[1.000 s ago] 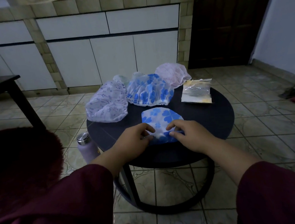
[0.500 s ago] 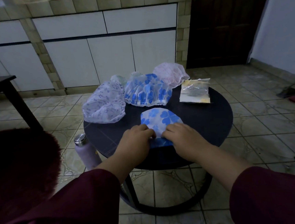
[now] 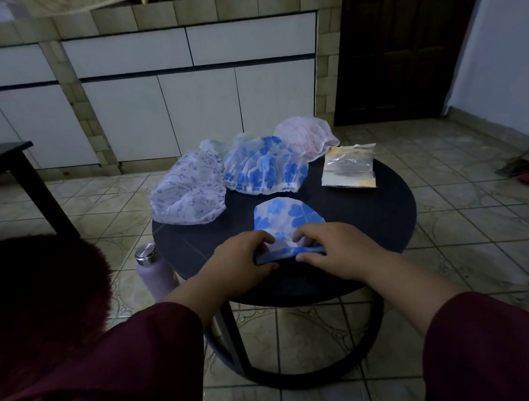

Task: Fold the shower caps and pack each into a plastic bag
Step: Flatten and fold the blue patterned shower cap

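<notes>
The near edge of the blue-flowered shower cap (image 3: pixel 285 216) has rolled up since before; left hand (image 3: pixel 241 260) and right hand (image 3: pixel 331 250) both pinch that roll on the round table (image 3: pixel 370 220).

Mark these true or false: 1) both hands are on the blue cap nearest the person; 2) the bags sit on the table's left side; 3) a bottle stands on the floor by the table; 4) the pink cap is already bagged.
1) True: left hand and right hand pinch the near edge of the blue cap.
2) False: the bags lie on the table's far right.
3) True: the bottle stands on the floor at the table's left.
4) False: the pink cap lies loose at the table's far edge, outside any bag.
</notes>
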